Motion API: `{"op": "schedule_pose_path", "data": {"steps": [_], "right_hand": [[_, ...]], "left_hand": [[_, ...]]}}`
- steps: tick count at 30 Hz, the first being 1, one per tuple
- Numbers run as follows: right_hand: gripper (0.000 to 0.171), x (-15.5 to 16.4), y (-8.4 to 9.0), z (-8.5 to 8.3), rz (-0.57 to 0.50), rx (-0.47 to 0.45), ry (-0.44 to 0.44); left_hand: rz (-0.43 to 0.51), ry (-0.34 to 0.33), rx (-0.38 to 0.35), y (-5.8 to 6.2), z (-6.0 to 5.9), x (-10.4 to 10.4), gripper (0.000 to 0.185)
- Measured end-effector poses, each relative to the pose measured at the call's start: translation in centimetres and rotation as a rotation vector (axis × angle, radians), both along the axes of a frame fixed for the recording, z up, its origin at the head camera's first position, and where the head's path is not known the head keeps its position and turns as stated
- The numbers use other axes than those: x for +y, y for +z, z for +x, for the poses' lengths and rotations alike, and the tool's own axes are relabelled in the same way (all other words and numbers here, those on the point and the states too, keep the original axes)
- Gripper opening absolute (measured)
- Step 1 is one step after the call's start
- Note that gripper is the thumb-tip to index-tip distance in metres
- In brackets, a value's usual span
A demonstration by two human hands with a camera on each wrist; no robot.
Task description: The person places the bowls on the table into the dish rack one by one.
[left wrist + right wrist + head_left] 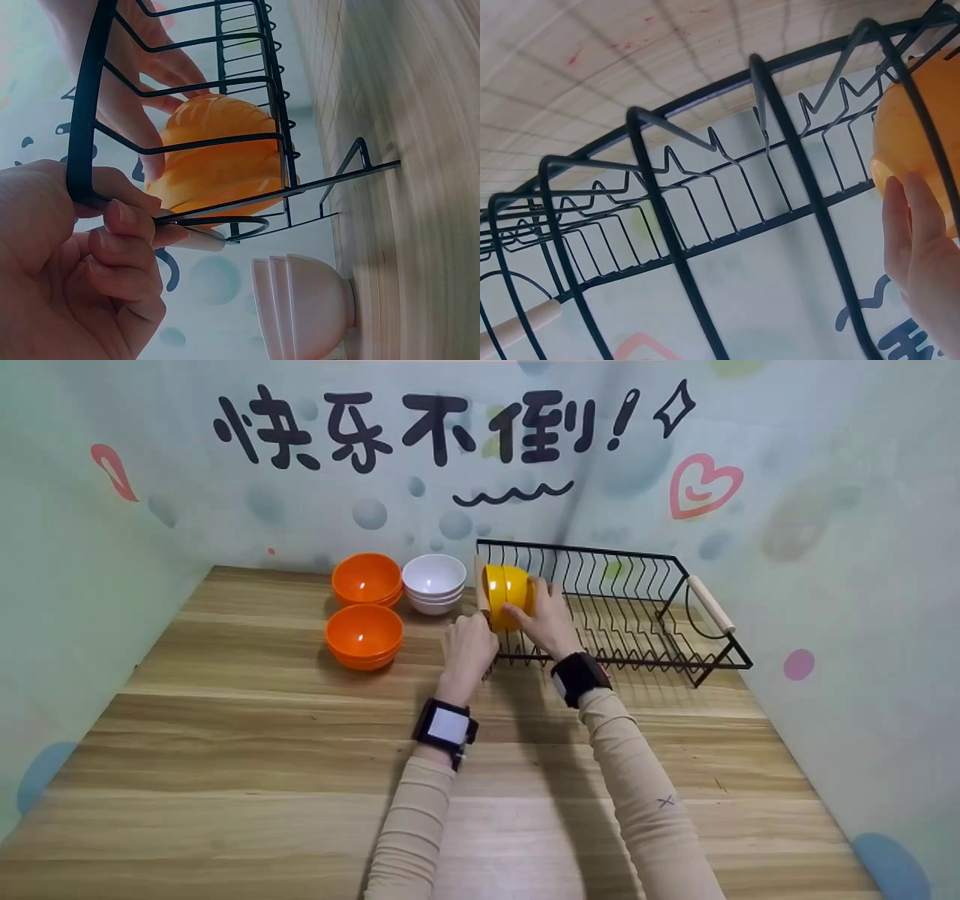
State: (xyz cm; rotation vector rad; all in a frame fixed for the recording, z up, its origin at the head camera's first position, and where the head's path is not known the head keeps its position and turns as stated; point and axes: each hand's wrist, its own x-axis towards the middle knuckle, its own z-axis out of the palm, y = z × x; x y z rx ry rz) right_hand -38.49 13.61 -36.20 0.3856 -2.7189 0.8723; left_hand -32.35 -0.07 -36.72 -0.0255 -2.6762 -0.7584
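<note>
Two nested yellow bowls (498, 598) stand on their sides within the left end of a black wire dish rack (709, 663). My right hand (551, 624) holds them from the right, thumb at the front and fingers over the outer bowl. In the right wrist view its fingers (924, 217) lie against the bowl's base, seen through the wires. At the rack's front left corner, my left hand (470, 649) grips the frame. The left wrist view shows its fingers (124, 255) curled there, beside the wooden handle (196, 238).
Left of the rack stand a stack of white bowls (433, 577) and two stacks of orange bowls, one behind (367, 579) and one in front (365, 636). The rack's other wooden handle (711, 604) is at its right end. A printed cloth (300, 517) hangs behind the wooden table (247, 735).
</note>
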Motion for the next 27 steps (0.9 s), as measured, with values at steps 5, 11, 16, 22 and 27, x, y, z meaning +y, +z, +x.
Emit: {"op": "schedule_pose_path", "data": {"steps": [5,11,16,22,27], "right_hand": [[0.056,0.2,0.2,0.0,-0.024,0.079,-0.036],[0.034,0.4,0.6,0.9,-0.196,0.255,-0.035],[0.024,0.3,0.1,2.4,-0.3,0.329,-0.029],[0.018,0.4,-1.1,3.5,-0.294,0.385,-0.023],[0.021,0.3,-1.8,4.0,-0.146,0.417,-0.009]], "left_hand": [[0.003,0.001,-0.012,-0.1,-0.1,0.2,0.018],[0.018,-0.005,-0.017,0.0,-0.2,0.4,0.018],[0.014,0.003,-0.021,0.2,-0.2,0.4,0.017],[0.01,0.006,-0.023,0.2,-0.2,0.2,0.018],[0.014,-0.002,-0.021,0.0,-0.1,-0.2,0.019]]}}
